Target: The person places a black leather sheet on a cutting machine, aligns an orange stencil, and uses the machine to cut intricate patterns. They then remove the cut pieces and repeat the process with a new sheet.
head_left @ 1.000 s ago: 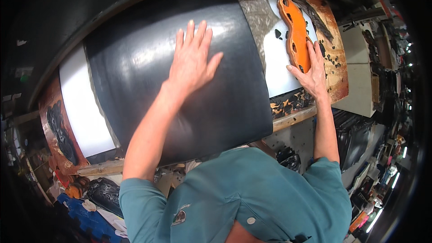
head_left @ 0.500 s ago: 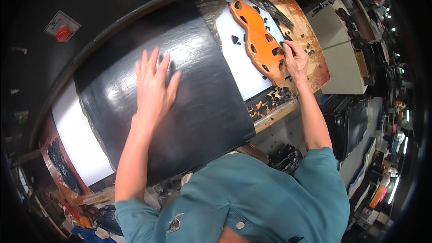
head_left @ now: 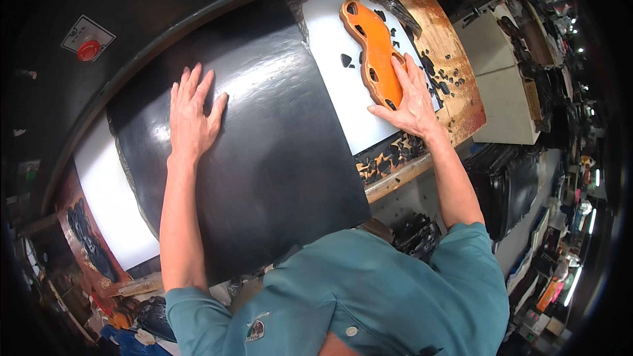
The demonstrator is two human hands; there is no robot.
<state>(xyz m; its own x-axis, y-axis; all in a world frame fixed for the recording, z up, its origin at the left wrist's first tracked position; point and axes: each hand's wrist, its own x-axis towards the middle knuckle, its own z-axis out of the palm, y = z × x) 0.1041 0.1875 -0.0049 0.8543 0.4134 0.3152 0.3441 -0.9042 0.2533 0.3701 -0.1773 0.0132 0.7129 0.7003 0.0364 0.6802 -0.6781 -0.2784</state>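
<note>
My left hand (head_left: 191, 115) lies flat with its fingers apart on a large glossy black sheet (head_left: 264, 151). To the right, my right hand (head_left: 415, 102) spans the near end of a long, wavy-edged orange cutting die (head_left: 377, 43) with several holes along it. My thumb is at the die's near left edge and the fingers reach over its right side, hiding that end. Under the die is a white board (head_left: 326, 43), which also shows at the left beyond the black sheet. Small black offcuts (head_left: 347, 60) are scattered around the die.
A dark machine beam (head_left: 217, 10) with a red button (head_left: 88, 50) runs along the far side. More black scraps (head_left: 395, 151) sit along the worn wooden table edge (head_left: 402, 177). A pale cabinet (head_left: 504, 102) and stacked black sheets (head_left: 521, 178) stand at the right.
My right hand has gone from a pinch at the die's right side to a spread hold over its near end. My left hand has slid left across the black sheet.
</note>
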